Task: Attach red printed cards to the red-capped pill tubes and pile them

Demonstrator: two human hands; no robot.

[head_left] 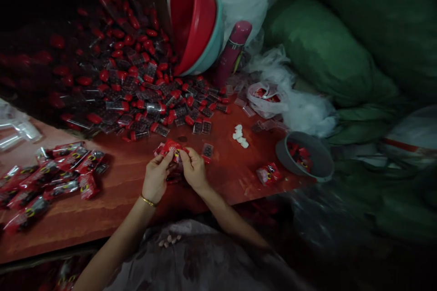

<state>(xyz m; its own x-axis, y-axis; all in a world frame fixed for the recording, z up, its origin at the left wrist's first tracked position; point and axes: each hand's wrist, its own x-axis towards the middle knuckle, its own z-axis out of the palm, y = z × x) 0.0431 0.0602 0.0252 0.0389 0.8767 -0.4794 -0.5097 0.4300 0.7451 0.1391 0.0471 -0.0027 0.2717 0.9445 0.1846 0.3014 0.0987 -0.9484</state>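
Both hands meet over the front part of the red table (129, 177). My left hand (155, 175), with a gold bangle at its wrist, pinches the left side of a small red plastic packet (171, 145). On the packet's right side my right hand (194, 168) has thumb and fingers closed. Just right of the hands lies a small clear case with a red cap (207, 152). A pile of such red-capped clear cases (146, 86) spills from a large dark box behind the hands. Something red lies partly hidden beneath my wrists.
Filled red packets (51, 173) lie heaped at the left. A grey bowl (287, 159) with red packets stands at the right edge, near another packet (268, 173) and small white pieces (241, 136). Behind are a red basin (191, 18), a pink flask (232, 54) and green sacks (324, 45).
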